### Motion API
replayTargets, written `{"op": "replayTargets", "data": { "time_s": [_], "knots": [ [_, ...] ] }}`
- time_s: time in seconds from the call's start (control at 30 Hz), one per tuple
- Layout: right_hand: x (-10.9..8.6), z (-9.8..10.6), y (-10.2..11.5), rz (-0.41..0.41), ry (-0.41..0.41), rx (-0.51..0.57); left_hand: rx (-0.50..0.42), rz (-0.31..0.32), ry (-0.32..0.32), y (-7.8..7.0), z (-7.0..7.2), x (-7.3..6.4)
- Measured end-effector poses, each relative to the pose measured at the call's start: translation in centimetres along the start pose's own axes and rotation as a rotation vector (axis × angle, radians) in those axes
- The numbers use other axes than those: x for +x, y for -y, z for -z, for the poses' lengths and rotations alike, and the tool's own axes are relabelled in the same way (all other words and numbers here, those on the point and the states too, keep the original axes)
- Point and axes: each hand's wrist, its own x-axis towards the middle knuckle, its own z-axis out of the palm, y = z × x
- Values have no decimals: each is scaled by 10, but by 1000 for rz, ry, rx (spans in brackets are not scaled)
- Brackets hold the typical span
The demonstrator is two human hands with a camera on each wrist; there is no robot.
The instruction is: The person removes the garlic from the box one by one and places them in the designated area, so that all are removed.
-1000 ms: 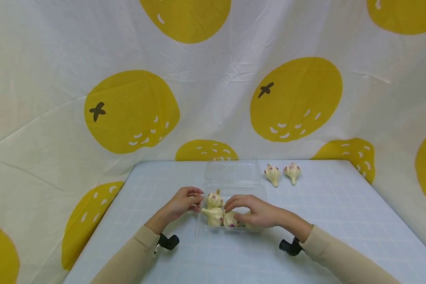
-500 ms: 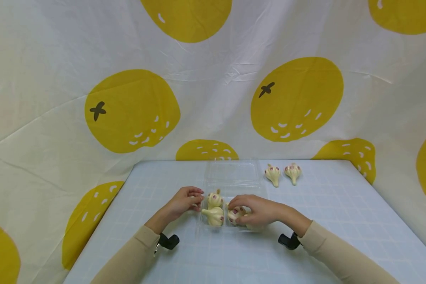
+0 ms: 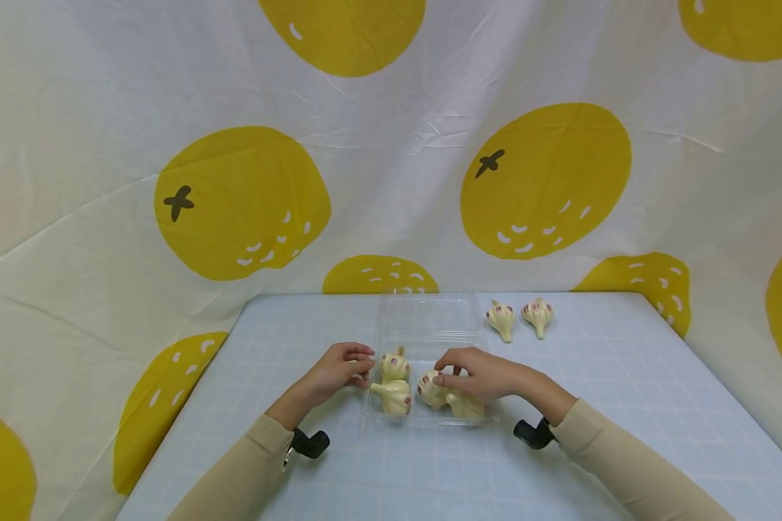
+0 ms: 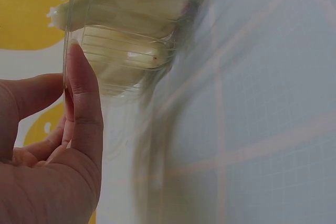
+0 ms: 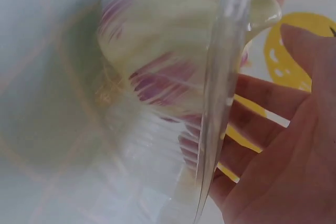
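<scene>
1. Nearest me are my beige sleeves [image 3: 241, 467], a black device [image 3: 310, 443] at each wrist, above the pale checked tablecloth [image 3: 397, 481].
2. My left thumb and forefinger pinch the left rim of the clear container [image 3: 430, 420]; the rest of my left hand [image 3: 337, 369] curves beneath.
3. My right hand [image 3: 478, 373] is over the container's right half, fingers spread and gently bent. Whether their tips touch garlic I cannot tell.
4. Four garlic bulbs [image 3: 393, 398] lie inside: two along the left, one behind the other, and two on the right, under and beside my right hand.
5. Behind them the lid [image 3: 428, 316] lies folded back, open.
6. Farther right, two loose bulbs [image 3: 500, 318] sit side by side on the cloth.
7. Beyond hangs a white backdrop [image 3: 391, 159] printed with yellow fruit.
</scene>
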Motion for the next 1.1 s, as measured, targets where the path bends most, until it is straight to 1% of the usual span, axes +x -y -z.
{"op": "replayTargets", "data": {
  "time_s": [0.23, 0.43, 0.63, 0.77, 0.87, 0.93, 1.03, 1.1],
  "knots": [
    [-2, 2, -6, 19, -15, 13, 13, 7, -11, 2, 0, 0],
    [-1, 1, -9, 80, -26, 52, 15, 5, -9, 4, -1, 1],
    [3, 2, -10, 163, 16, 153, 9, -1, -7, 2, -1, 0],
    [7, 0, -13, 229, 61, 165, 6, -6, -5, 0, -2, -1],
    [11, -2, -14, 261, 99, 172, 2, -2, -4, 0, -3, -1],
    [13, -3, -13, 259, 125, 180, 3, -1, -5, -1, -3, -1],
    [14, -4, -12, 225, 158, 188, 3, -1, -7, 0, -2, -1],
    [16, -5, -11, 205, 169, 174, 0, -7, 0, 0, -1, -1]
  ]
}}
